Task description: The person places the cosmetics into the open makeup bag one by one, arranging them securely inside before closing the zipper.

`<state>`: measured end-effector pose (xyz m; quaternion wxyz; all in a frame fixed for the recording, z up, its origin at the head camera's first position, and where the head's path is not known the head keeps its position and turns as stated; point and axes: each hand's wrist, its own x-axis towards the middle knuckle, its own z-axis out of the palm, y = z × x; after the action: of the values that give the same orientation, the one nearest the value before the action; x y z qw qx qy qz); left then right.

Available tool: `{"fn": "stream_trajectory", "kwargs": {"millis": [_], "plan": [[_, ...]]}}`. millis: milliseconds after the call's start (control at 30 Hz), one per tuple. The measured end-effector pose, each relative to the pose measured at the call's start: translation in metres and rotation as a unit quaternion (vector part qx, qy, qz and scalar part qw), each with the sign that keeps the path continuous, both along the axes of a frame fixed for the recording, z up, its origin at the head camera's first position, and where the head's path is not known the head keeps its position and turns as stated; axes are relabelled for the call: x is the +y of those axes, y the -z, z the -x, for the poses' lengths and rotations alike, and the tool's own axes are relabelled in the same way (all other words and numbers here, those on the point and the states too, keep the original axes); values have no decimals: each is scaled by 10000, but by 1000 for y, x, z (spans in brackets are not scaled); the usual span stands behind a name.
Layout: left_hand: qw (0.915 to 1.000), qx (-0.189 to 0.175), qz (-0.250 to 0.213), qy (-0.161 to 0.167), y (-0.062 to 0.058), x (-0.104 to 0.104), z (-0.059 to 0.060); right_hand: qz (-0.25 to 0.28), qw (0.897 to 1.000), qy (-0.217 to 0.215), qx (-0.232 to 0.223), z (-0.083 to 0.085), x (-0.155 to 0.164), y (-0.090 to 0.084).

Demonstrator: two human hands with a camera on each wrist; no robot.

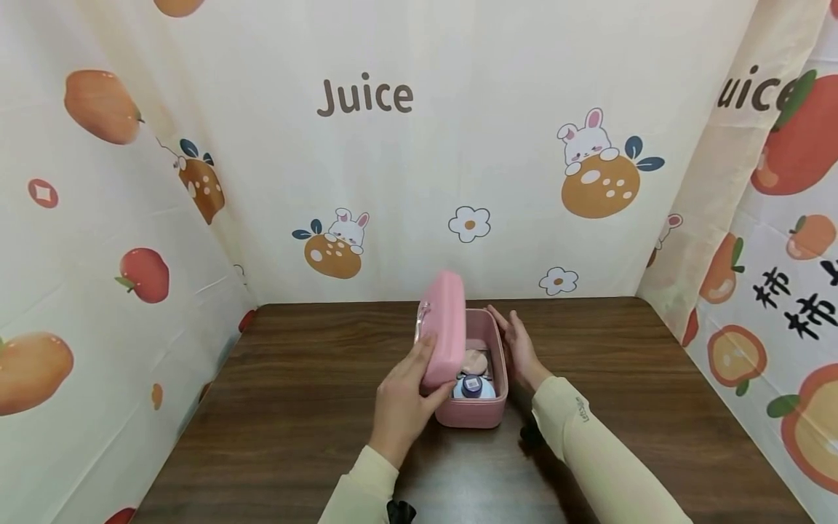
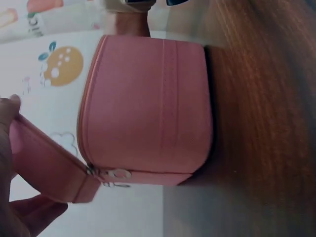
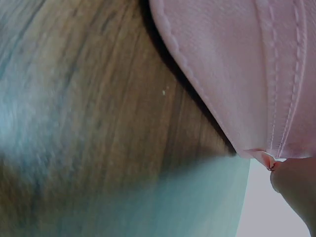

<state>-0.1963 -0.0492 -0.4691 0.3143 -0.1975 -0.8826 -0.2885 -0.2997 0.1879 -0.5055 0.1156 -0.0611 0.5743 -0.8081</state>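
Note:
A pink zippered cosmetic case stands on the table with its lid tilted up toward the left. My left hand grips the lid's near left part, thumb on one side and fingers on the other; the left wrist view shows the lid raised, with zipper pulls at the corner. Against the case's right wall lies my right hand, fingers extended toward the far corner. In the right wrist view a finger touches that corner. Inside are a dark-capped, pale blue item and a beige round item.
The dark wood table extends around the case. Behind it hangs a pale curtain printed with fruit and rabbits, and similar cloth closes off both sides.

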Motion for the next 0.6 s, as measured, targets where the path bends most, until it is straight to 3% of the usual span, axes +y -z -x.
{"fn": "stream_trajectory", "kwargs": {"millis": [233,400,600], "plan": [[9877,951,1239,80,-2,18,-1,-75,10000,0,-41,0,2,-3],[9789,1074,1731,156,1,25,-2,-165,9998,72,10,-1,0,-5],[9742,1099,1949,293,4,27,-1,-255,9993,251,65,0,-1,-7]]}}
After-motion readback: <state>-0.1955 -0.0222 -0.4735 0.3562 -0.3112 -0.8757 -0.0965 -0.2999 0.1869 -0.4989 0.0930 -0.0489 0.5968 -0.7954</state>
